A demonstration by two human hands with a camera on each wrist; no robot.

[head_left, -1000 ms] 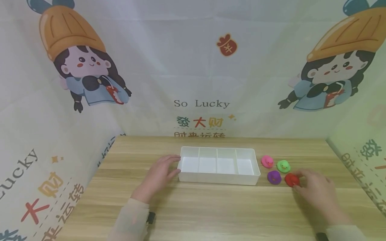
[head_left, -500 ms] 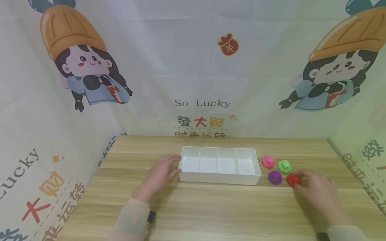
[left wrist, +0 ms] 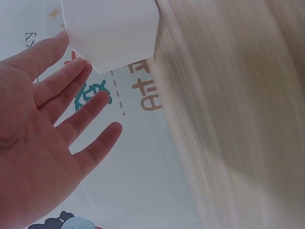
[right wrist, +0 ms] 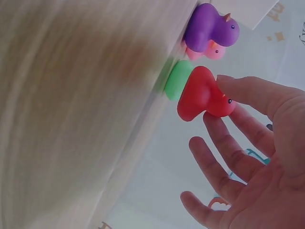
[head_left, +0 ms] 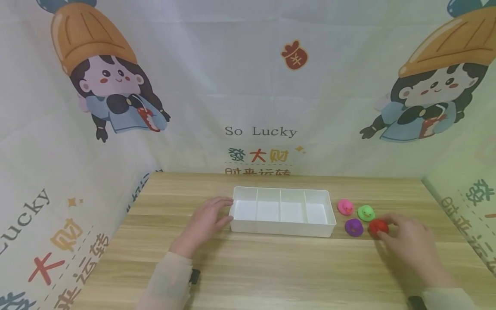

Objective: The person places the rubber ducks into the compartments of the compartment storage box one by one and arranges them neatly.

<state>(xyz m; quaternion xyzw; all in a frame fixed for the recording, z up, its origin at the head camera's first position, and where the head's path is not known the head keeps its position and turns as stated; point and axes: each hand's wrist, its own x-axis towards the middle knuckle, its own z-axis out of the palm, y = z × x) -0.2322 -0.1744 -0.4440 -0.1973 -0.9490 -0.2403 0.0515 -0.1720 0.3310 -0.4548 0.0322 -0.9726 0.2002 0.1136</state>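
Observation:
My right hand (head_left: 411, 241) pinches a small red rubber duck (right wrist: 201, 95) between thumb and fingertips, at the right of the table. The other fingers spread out loosely below it in the right wrist view. Close beside the red duck stand a purple duck (head_left: 354, 227), a green duck (head_left: 366, 213) and a pink duck (head_left: 345, 207). A white divided box (head_left: 282, 228) stands left of the ducks, its compartments holding nothing. My left hand (head_left: 205, 221) touches the box's left end with thumb and fingertips, its fingers mostly straight in the left wrist view.
The wooden table (head_left: 271, 271) ends at a printed cloth backdrop (head_left: 255, 99) behind, with more cloth at both sides. The row of ducks lies just off the box's right end.
The red duck has shifted slightly up in the head view, with the right hand pinching it throughout. The left hand stays at the box's end; the whole view has drifted a little.

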